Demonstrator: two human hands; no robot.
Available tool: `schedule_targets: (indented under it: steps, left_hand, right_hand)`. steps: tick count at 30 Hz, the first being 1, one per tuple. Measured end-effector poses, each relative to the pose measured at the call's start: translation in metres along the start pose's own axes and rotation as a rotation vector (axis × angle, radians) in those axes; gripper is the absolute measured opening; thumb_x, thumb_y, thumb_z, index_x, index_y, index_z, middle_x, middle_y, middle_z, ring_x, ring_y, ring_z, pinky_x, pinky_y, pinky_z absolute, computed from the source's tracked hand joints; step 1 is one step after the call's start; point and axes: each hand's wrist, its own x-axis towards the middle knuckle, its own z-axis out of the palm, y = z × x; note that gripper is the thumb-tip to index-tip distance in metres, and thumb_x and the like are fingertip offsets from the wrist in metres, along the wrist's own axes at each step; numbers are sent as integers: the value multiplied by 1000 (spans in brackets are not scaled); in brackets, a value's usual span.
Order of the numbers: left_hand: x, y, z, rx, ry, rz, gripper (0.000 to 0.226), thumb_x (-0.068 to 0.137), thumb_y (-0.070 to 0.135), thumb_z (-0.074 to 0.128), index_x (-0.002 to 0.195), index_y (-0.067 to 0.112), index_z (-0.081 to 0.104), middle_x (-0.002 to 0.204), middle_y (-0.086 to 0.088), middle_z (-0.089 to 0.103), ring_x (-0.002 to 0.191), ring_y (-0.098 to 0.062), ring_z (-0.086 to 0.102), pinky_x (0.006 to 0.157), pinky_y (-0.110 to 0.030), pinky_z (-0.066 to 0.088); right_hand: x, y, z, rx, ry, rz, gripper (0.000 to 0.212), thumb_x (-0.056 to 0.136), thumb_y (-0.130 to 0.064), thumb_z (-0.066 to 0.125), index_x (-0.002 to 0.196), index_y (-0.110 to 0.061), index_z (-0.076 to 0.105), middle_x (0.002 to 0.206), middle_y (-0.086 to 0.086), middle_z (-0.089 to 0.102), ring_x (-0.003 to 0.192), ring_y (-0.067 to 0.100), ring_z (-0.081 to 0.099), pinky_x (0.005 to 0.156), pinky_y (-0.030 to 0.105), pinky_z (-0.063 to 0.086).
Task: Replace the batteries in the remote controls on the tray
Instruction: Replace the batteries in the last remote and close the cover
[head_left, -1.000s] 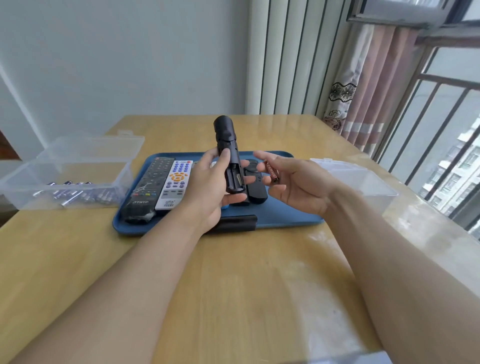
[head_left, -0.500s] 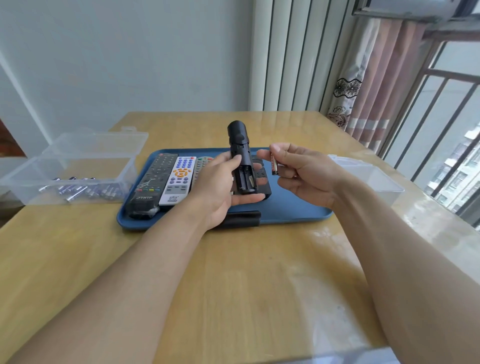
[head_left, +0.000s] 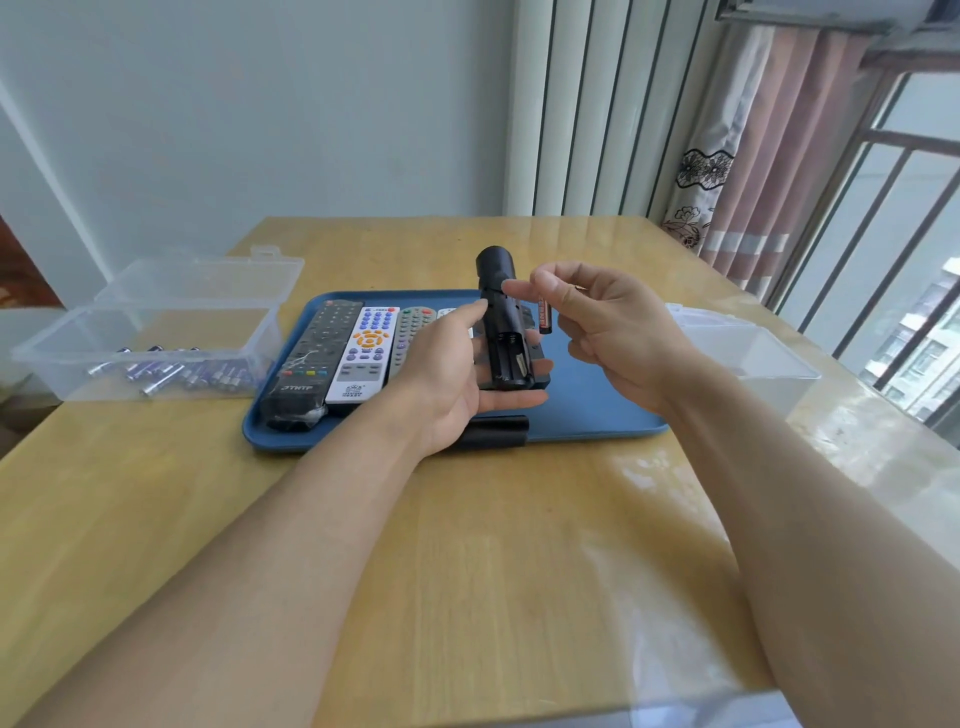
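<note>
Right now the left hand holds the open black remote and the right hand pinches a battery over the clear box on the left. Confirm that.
Not quite. In the head view, the right hand pinches the battery beside the black remote, over the blue tray, not over the clear box. The left hand does hold the remote.

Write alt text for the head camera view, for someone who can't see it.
A left hand holds a black remote, battery bay open, over a blue tray of remotes; the right hand pinches a battery beside it.
</note>
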Motion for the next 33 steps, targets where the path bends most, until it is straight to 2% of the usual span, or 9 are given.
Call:
schedule_targets:
  steps: [3, 10, 14, 18, 20, 22, 27, 31, 33]
  left_hand:
    - [1, 0, 0, -12, -14, -16, 37, 109, 28, 38, 126, 8, 64, 111, -17, 74, 83, -30, 76, 62, -42, 62]
    - [1, -2, 0, 92, -99, 54, 42, 93, -6, 62, 130, 13, 60, 113, -9, 73, 88, -25, 77, 60, -35, 60]
    - [1, -4, 1, 121, -99, 69, 44, 91, 1, 71, 131, 15, 59, 123, -11, 71, 92, -25, 77, 56, -31, 59]
    - [1, -3, 3, 116, -91, 82, 40, 92, 11, 72, 130, 15, 60, 123, -11, 71, 86, -21, 77, 55, -29, 57]
    - [2, -3, 2, 114, -77, 98, 40, 92, 10, 72, 130, 16, 60, 121, -10, 71, 83, -18, 77, 55, -29, 58]
    - [3, -4, 1, 111, -67, 109, 40, 92, 7, 72, 129, 17, 61, 114, -8, 74, 83, -18, 78, 56, -29, 58]
    - [5, -4, -2, 110, -82, 105, 37, 93, 0, 68, 125, 18, 63, 102, -2, 76, 85, -20, 78, 59, -32, 60]
    - [5, -6, -2, 112, -88, 104, 41, 92, -4, 68, 127, 18, 63, 107, -6, 75, 91, -25, 77, 63, -35, 61]
    - [5, -6, -2, 116, -89, 109, 42, 92, -4, 68, 127, 18, 63, 107, -6, 74, 93, -26, 77, 64, -35, 61]
  right_hand:
    - [0, 0, -1, -7, -3, -2, 23, 102, -32, 56, 107, -13, 67, 116, -3, 75, 55, 13, 20, 44, 21, 22]
    - [-3, -2, 1, -26, 1, -51, 18, 97, -36, 59, 95, -18, 55, 115, -1, 75, 51, 13, 21, 43, 23, 24]
    - [-6, -7, 3, -41, 8, -97, 29, 86, -45, 63, 95, -20, 52, 117, 0, 74, 46, 8, 29, 44, 21, 30]
    - [-8, -9, 6, -169, 24, -98, 16, 97, -31, 63, 93, -19, 54, 111, 6, 76, 50, 17, 37, 48, 31, 31]
    - [-8, -9, 7, -131, 38, -119, 10, 99, -15, 62, 92, -13, 55, 112, 5, 75, 49, 1, 52, 46, 18, 39]
    - [-6, -8, 6, -130, 63, -160, 9, 95, -9, 66, 88, -10, 60, 109, 8, 75, 62, -4, 64, 50, 7, 43]
    - [-3, -2, 2, -147, 131, -173, 15, 84, -10, 78, 98, -9, 72, 94, 8, 77, 65, -2, 67, 55, 7, 44]
    - [-1, 2, 1, -234, 170, -163, 15, 77, -24, 85, 89, -19, 77, 89, -1, 78, 82, 8, 72, 74, 20, 53]
    - [0, 2, 0, -270, 200, -148, 15, 76, -30, 85, 87, -21, 78, 83, -5, 76, 70, 2, 66, 66, 17, 50]
